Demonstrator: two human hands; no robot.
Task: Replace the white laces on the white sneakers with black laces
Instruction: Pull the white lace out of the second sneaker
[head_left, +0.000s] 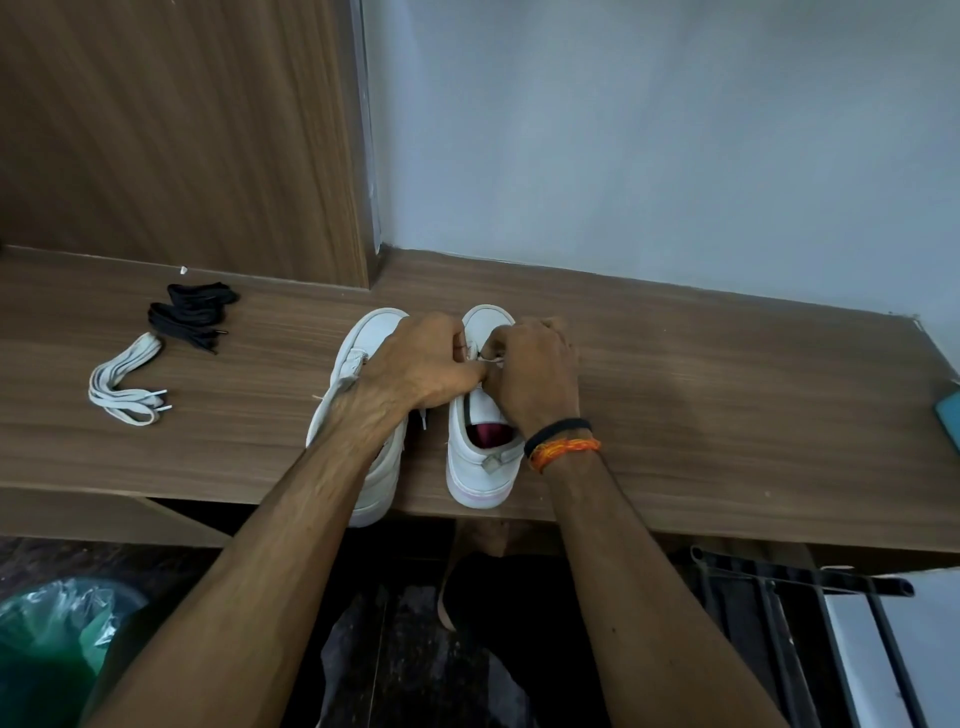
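On a brown wood-grain shelf, a bundled white flat lace is lying far left, just beside a bundle of black flat laces. Right of open shelf space, two white low-top sneakers are being kept with heels at the front edge. The left sneaker is partly covered by the left hand. A white lace on the right sneaker is being pinched by curled fingers of both hands, the right hand included. Bare shelf is stretching rightward to a teal object at the edge.
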